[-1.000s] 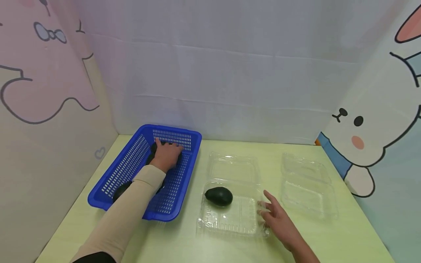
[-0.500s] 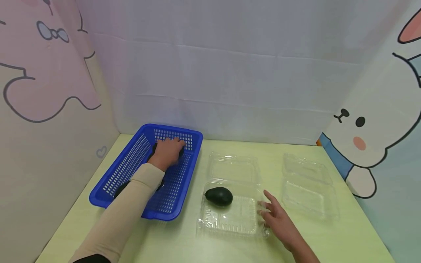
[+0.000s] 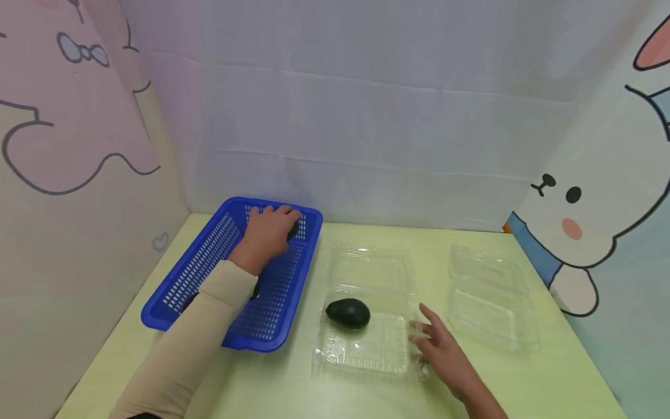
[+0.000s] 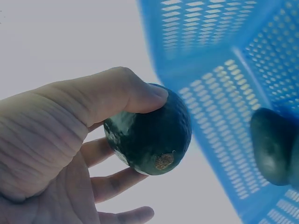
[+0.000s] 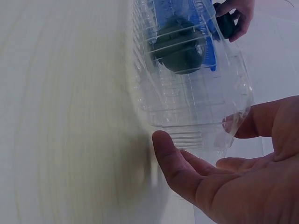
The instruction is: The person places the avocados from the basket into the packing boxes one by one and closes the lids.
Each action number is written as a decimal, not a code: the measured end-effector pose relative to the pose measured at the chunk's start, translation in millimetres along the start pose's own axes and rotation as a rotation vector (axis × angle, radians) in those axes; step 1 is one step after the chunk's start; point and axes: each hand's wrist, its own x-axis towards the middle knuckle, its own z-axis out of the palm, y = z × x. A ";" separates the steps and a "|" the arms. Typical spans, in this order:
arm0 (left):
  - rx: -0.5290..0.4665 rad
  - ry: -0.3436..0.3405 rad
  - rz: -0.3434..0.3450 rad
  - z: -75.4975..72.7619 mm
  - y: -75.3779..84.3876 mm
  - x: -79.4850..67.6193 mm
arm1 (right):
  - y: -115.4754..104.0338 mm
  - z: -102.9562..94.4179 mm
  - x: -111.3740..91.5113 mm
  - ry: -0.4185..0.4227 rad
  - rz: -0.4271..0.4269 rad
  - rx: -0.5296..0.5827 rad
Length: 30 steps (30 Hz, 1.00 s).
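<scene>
In the left wrist view, a dark green avocado (image 4: 149,140) is pinched between the thumb and fingers of my left hand (image 4: 79,126). The head view shows this left hand (image 3: 267,233) over the far end of the blue basket (image 3: 290,326), mostly hiding the avocado (image 3: 294,230). Another avocado (image 3: 348,313) lies in the left part of an opened clear plastic clamshell box (image 3: 374,349). My right hand (image 3: 445,355) is at that box's right edge, fingers loosely bent. Its fingertips are right at the rim in the right wrist view.
More avocados (image 4: 273,144) lie in the basket, partly hidden by the left sleeve (image 3: 209,314) in the head view. To the right, a second clear clamshell (image 3: 492,308) lies opened on the pale yellow table (image 3: 565,372). A white cloth (image 3: 356,134) hangs behind.
My left hand has closed around an avocado and lifted it from the basket's bottom towards its far rim. The right hand has stayed at the clamshell's edge.
</scene>
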 end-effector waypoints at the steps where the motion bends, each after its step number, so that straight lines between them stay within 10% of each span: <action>1: 0.004 0.010 0.010 -3.2 2.9 -1.3 | -0.3 0.0 -0.2 0.001 0.002 0.001; 16: 0.047 0.189 0.134 -29.8 48.8 -24.6 | 4.6 -2.7 -2.9 -0.028 -0.028 0.004; 30: 0.015 0.204 0.234 -34.8 90.6 -44.0 | 4.7 -2.1 -2.1 -0.034 -0.034 -0.001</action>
